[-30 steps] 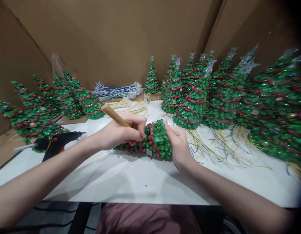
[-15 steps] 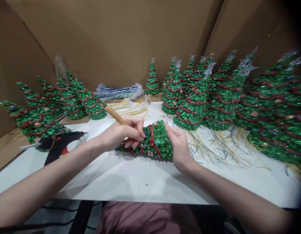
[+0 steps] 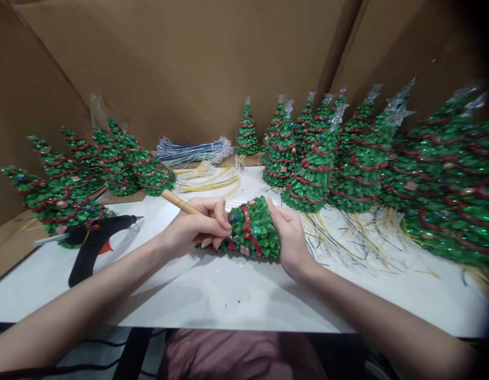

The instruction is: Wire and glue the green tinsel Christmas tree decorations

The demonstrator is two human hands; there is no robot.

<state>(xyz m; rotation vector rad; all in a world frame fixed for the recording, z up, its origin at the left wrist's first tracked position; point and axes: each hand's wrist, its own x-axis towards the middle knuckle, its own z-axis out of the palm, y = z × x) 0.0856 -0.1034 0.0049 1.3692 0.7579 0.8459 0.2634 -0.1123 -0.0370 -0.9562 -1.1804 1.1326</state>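
We find the left hand [image 3: 212, 221] gripping a wooden-handled tool [image 3: 180, 201] at the sideways tree [image 3: 255, 232] over the white tabletop [image 3: 228, 287]; should the right hand [image 3: 290, 235], clasping its base, slacken, the tool could skid.

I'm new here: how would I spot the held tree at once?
Near the middle of the white table, find the left hand and right hand. The tree is between them. Unlike the standing trees, it is tipped on its side.
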